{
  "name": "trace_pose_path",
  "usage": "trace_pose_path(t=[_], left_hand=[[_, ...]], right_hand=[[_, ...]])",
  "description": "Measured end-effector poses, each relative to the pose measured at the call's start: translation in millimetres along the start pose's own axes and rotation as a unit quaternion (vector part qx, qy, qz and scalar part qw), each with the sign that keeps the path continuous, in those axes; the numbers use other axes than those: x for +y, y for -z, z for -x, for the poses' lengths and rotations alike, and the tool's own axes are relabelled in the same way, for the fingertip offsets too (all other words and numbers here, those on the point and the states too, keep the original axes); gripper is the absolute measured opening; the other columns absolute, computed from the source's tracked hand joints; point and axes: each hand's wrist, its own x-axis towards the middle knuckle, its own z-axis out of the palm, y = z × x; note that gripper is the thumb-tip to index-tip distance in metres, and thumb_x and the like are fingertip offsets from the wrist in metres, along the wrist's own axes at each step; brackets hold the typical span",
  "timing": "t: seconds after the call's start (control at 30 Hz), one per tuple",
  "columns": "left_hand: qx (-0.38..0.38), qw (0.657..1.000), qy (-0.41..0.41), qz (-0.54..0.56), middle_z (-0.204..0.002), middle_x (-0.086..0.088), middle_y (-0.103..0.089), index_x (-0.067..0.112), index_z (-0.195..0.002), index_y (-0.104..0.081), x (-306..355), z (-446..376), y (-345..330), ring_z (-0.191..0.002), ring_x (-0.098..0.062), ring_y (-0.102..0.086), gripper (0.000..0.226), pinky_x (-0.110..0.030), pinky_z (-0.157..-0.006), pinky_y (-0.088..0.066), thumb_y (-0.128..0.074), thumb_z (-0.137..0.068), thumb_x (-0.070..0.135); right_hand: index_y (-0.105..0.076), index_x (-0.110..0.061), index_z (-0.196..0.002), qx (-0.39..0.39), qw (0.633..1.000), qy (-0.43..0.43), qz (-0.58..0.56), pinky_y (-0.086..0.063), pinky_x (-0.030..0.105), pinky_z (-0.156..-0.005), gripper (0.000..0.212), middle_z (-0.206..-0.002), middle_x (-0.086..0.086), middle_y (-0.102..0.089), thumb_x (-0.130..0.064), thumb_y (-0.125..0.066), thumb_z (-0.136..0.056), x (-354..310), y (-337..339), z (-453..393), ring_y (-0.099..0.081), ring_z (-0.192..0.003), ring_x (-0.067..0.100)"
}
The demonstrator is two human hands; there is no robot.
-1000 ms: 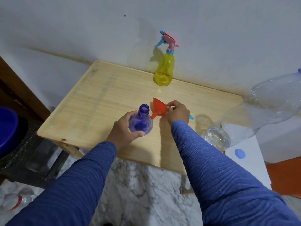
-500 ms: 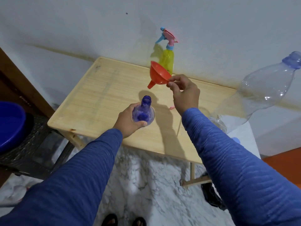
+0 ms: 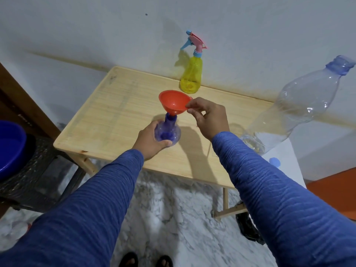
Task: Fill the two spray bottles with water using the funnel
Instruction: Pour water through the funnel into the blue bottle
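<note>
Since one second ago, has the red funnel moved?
Yes. The red funnel lay on the wooden table beside the blue bottle; now the right hand holds it up with its spout at the bottle's mouth.

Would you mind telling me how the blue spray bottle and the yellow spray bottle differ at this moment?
The blue bottle has no spray head, and the funnel sits at its open neck; the yellow bottle keeps its pink and blue trigger head on. The left hand grips the blue bottle near the table's middle; the yellow bottle stands untouched at the far edge by the wall. Both are translucent plastic and upright.
</note>
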Motion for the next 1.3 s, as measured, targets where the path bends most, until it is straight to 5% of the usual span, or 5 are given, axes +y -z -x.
trace_pose_path(t=[0.17, 0.3, 0.57, 0.97, 1.3], left_hand=[[-0.001, 1.000, -0.001, -0.003, -0.122, 0.007, -0.058, 0.028, -0.135, -0.043, -0.2, 1.0, 0.2, -0.109, -0.014, -0.057, 0.079, -0.029, -0.098, -0.045, -0.084, -0.067, 0.023], [0.000, 1.000, -0.006, 0.002, -0.120, 0.009, -0.057, 0.029, -0.135, -0.043, 1.7, 3.6, 0.0, -0.109, -0.014, -0.057, 0.077, -0.026, -0.096, -0.044, -0.082, -0.069, 0.020], [0.013, 1.000, -0.003, -0.008, -0.119, 0.008, -0.055, 0.028, -0.137, -0.041, 8.4, 10.0, -3.0, -0.106, -0.015, -0.055, 0.076, -0.026, -0.091, -0.041, -0.080, -0.073, 0.019], [0.015, 0.999, -0.005, -0.040, -0.116, 0.005, -0.054, 0.022, -0.140, -0.039, 12.5, 10.1, -4.8, -0.103, -0.016, -0.053, 0.077, -0.027, -0.090, -0.040, -0.080, -0.074, 0.019], [0.006, 1.000, 0.003, -0.028, -0.118, 0.007, -0.053, 0.022, -0.140, -0.038, 9.6, 7.5, -5.0, -0.106, -0.014, -0.052, 0.079, -0.027, -0.092, -0.040, -0.080, -0.074, 0.018]], right_hand=[[-0.067, -0.019, -0.114, 0.000, 0.999, 0.024, 0.028, -0.046, 0.018, -0.072, 0.030, -0.095, 0.001, -0.069, -0.011, -0.066, -0.084, 1.6, -0.1, 7.0, -0.056, -0.070, 0.009], [-0.052, -0.020, -0.130, 0.151, 0.988, 0.000, 0.042, -0.038, 0.003, -0.071, 0.052, -0.098, -0.002, -0.051, -0.017, -0.069, -0.081, 2.4, 7.2, 24.3, -0.052, -0.080, 0.011], [-0.042, -0.022, -0.138, 0.443, 0.875, -0.158, 0.111, -0.030, 0.028, -0.088, 0.076, -0.116, 0.009, -0.044, -0.028, -0.076, -0.071, 18.6, 51.0, 62.9, -0.038, -0.104, 0.016], [-0.007, -0.045, -0.146, 0.418, 0.863, -0.283, -0.038, -0.027, 0.045, -0.111, 0.105, -0.146, 0.002, -0.032, -0.032, -0.079, -0.071, 40.6, 87.9, 46.4, -0.034, -0.132, 0.018], [-0.016, -0.026, -0.147, 0.388, 0.864, -0.313, -0.068, -0.042, 0.046, -0.102, 0.107, -0.126, -0.001, -0.040, -0.027, -0.083, -0.063, 53.3, 98.6, 23.2, -0.050, -0.105, 0.012]])
